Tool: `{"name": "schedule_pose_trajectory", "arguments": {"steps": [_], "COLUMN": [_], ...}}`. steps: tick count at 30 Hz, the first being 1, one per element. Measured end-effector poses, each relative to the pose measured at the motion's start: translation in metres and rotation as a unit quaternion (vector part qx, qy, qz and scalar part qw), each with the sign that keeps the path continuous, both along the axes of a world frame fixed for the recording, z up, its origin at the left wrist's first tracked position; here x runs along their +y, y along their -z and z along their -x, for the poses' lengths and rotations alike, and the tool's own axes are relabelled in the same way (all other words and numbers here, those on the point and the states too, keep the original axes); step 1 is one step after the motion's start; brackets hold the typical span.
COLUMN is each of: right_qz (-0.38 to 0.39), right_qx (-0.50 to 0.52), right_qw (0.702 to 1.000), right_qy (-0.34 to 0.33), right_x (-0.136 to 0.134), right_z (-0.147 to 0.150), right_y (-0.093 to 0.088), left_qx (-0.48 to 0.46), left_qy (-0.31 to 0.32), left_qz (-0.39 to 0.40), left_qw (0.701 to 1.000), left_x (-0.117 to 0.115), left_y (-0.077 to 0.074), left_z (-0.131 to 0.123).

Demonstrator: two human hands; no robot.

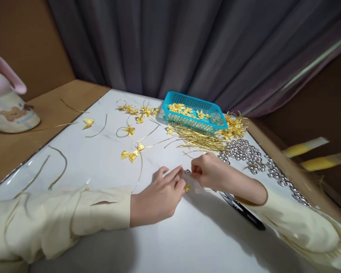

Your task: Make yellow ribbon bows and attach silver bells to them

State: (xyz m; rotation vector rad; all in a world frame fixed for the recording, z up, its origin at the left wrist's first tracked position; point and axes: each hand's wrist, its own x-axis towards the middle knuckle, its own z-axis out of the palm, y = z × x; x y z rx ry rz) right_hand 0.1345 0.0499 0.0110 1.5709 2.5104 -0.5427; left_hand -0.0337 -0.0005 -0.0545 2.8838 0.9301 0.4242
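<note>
My left hand (166, 191) is low over the white tabletop, index finger stretched forward and other fingers bent. A small yellow ribbon bow (188, 188) peeks out at its fingertips, mostly hidden. My right hand (208, 170) is closed in a pinch just across from it. At its fingertips, between both hands, sits a small silver bell (187, 172); any wire in the pinch is too fine to make out. Beyond my left hand lie yellow bows (133, 153) with gold wire. Black-handled scissors (247, 215) lie partly under my right forearm.
A blue basket (196, 123) of yellow bows stands at the back. Before it are a bundle of gold wire ties (203, 139) and a heap of silver bells (243, 150). Finished-looking wire loops with bows (130, 109) lie at back left. A pink-handled mug (13, 110) stands far left.
</note>
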Motion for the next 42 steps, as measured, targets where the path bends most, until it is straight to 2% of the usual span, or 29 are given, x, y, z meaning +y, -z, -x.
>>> {"name": "schedule_pose_trajectory", "arguments": {"steps": [15, 22, 27, 36, 42], "right_qz": [-0.019, -0.016, 0.017, 0.141, 0.142], "right_qx": [-0.045, -0.041, -0.025, 0.071, 0.13], "right_qw": [0.999, 0.999, 1.0, 0.987, 0.981], "right_qy": [-0.016, -0.013, 0.006, 0.041, 0.029], "right_x": [0.002, 0.005, 0.007, 0.002, -0.006], "right_z": [-0.007, -0.004, -0.002, -0.006, -0.008], "right_y": [-0.002, 0.003, 0.006, 0.017, 0.021], "left_qx": [-0.004, 0.0, 0.002, -0.002, -0.016], "left_qy": [-0.005, 0.001, 0.006, 0.013, 0.027], "left_qz": [-0.008, 0.012, 0.022, 0.043, 0.054], "left_qw": [1.0, 1.0, 1.0, 0.999, 0.998], "left_x": [0.0, 0.0, 0.001, 0.002, 0.001], "left_y": [0.004, 0.002, 0.003, -0.002, 0.001], "left_z": [0.002, 0.002, 0.001, 0.001, 0.001]}}
